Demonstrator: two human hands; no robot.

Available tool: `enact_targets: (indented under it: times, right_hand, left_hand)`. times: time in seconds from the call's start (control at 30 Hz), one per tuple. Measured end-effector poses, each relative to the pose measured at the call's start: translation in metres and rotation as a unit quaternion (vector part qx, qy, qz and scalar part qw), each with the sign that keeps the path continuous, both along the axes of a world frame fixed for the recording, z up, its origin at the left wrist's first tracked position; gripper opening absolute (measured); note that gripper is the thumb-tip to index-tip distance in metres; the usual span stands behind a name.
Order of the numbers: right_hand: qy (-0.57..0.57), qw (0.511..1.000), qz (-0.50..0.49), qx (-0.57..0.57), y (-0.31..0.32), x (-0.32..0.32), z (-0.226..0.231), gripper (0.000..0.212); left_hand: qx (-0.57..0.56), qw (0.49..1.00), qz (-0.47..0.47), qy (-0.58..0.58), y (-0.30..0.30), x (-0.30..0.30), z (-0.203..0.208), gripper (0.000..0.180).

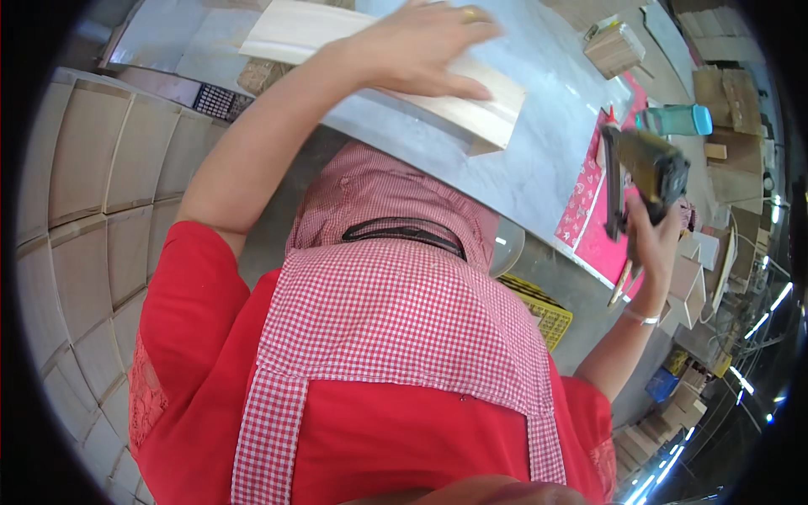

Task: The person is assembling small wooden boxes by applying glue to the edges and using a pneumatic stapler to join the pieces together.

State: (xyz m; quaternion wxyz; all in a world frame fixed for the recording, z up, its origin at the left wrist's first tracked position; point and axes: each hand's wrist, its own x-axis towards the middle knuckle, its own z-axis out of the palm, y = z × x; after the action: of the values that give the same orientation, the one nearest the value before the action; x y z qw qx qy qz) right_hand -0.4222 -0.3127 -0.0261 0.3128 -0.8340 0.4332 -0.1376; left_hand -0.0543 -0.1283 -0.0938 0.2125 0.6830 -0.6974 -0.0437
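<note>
L hand (421, 55) spread on pale wood piece (497, 103); R hand (655, 240) w/ gun-shaped tool (652, 164).

L arm reaches up & across, fingers apart (blurred), thumb on the wood's top; R arm bent out to side, fingers clamped round tool's handle, tool over pink patterned cloth (579, 195). Wood: long, smooth, straight-edged, at near edge of shiny grey-blue table (547, 139). Tool: dark, hard-cased, blocky, w/ slim bar. Bottle (673, 120) nearby: translucent teal.
</note>
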Motion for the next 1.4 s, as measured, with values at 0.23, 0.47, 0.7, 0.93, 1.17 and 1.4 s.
enact_targets:
  times: [0.23,0.47,0.7,0.93,1.17,1.4]
  right_hand:
    - [0.129,0.932,-0.052,-0.333,-0.019,-0.128,-0.116,0.059]
    - [0.258,0.916,-0.218,-0.215,-0.004,-0.124,-0.140,0.067]
    - [0.162,0.920,-0.174,-0.311,-0.037,-0.079,-0.114,0.062]
    - [-0.130,0.935,-0.166,-0.285,-0.148,0.105,-0.161,0.079]
    - [0.034,0.894,-0.393,-0.211,-0.201,0.203,-0.146,0.102]
    - [0.043,0.864,-0.432,-0.257,-0.173,0.183,-0.148,0.080]
  left_hand:
    - [0.142,0.985,0.016,0.100,-0.006,0.021,0.062,0.038]
    - [-0.167,0.857,0.139,0.467,-0.008,-0.004,0.062,0.022]
    - [-0.087,0.566,0.246,0.782,0.029,-0.060,-0.030,0.024]
    - [-0.107,0.529,0.282,0.793,0.055,-0.072,-0.062,0.025]
    - [0.039,0.488,0.260,0.832,0.085,-0.070,-0.059,0.025]
    - [0.177,0.617,0.164,0.749,0.085,-0.083,-0.049,0.023]
